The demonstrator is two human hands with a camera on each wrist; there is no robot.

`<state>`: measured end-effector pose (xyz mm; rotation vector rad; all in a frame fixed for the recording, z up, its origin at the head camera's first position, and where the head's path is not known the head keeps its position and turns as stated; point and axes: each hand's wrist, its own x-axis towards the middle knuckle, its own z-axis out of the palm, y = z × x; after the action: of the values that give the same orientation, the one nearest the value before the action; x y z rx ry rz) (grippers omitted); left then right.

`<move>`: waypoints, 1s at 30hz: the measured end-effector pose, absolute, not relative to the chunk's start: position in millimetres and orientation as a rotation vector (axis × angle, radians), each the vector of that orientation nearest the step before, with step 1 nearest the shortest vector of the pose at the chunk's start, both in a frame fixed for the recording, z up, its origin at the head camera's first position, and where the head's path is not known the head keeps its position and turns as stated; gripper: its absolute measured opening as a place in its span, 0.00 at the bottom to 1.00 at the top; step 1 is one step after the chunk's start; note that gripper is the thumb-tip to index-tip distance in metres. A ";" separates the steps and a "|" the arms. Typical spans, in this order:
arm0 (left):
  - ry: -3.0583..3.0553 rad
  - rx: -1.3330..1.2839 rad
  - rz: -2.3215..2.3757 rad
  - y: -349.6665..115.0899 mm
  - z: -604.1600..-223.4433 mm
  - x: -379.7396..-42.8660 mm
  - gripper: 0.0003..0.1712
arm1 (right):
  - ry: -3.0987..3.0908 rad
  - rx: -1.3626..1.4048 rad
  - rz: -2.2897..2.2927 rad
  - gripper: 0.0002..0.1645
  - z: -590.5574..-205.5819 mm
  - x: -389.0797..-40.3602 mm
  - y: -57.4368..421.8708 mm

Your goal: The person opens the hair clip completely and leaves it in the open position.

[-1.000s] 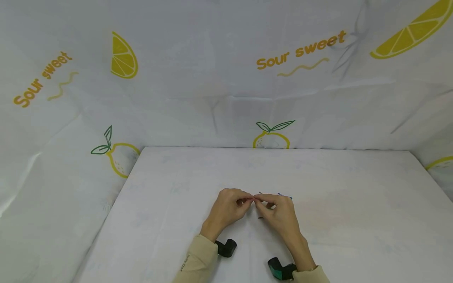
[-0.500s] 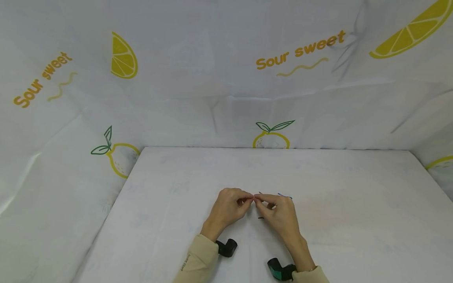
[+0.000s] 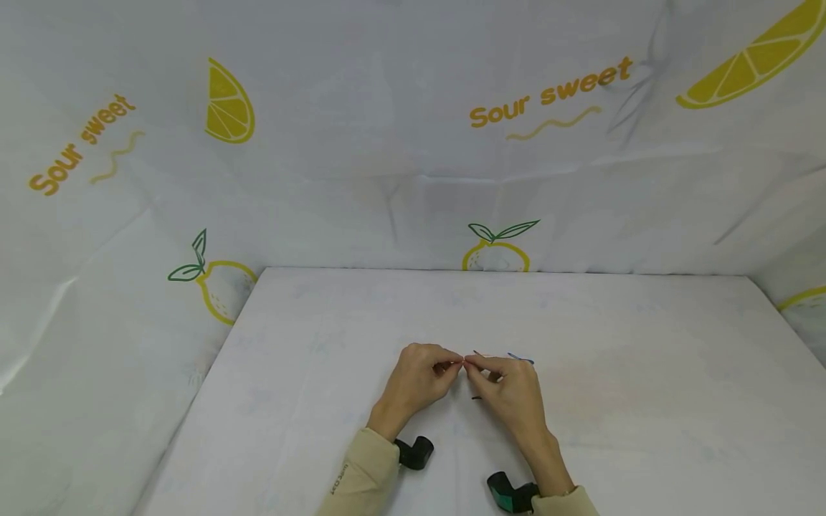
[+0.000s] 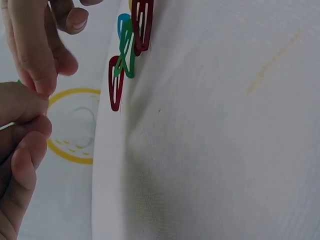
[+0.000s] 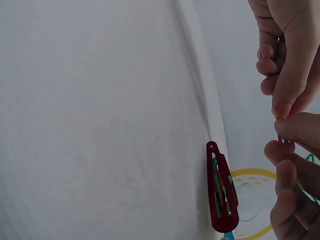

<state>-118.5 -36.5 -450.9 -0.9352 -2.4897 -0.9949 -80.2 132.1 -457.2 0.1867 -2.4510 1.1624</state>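
My left hand [image 3: 416, 376] and right hand [image 3: 513, 394] meet fingertip to fingertip over the table. Between them is a small dark-red hair clip [image 5: 286, 145], mostly covered by the fingers; a slotted bit of it shows in the right wrist view. Thumb and forefinger of each hand pinch it. Past the hands lie more snap hair clips: in the left wrist view a dark-red clip [image 4: 115, 82], a green clip [image 4: 129, 52] and another dark-red clip [image 4: 143, 25] overlap. In the head view a blue clip [image 3: 520, 357] shows behind the right hand, which hides others.
A white-covered table [image 3: 323, 315] extends around the hands. Behind it hangs a white cloth [image 3: 361, 143] printed with lemons and lettering. Black wrist-worn devices show at the left wrist [image 3: 415, 453] and right wrist [image 3: 513, 493], below beige sleeves.
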 end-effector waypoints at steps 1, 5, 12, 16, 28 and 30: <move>-2.489 -0.937 -1.000 -36.0 -451.2 -118.4 0.06 | -2.448 0.189 1.164 0.07 -457.1 -80.0 132.4; -2.485 -0.941 -1.009 -34.3 -451.8 -118.0 0.07 | -2.440 0.193 1.149 0.08 -456.4 -79.4 132.8; -2.491 -0.941 -1.005 -32.5 -451.4 -118.4 0.06 | -2.438 0.197 1.127 0.08 -455.1 -78.0 133.5; -2.508 -0.937 -1.020 -31.9 -450.2 -117.9 0.05 | -2.443 0.191 1.097 0.08 -455.2 -78.4 135.5; -2.669 -0.929 -1.041 -16.7 -445.9 -114.4 0.05 | -2.646 0.078 1.066 0.05 -445.1 -70.0 157.5; -2.701 -0.944 -0.996 -10.2 -447.0 -112.4 0.05 | -2.704 0.051 1.044 0.04 -442.5 -67.1 164.1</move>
<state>-112.4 -10.2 -447.0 -0.9439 -2.7011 -0.9958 -67.1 164.1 -442.5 0.0514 -2.7035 1.0441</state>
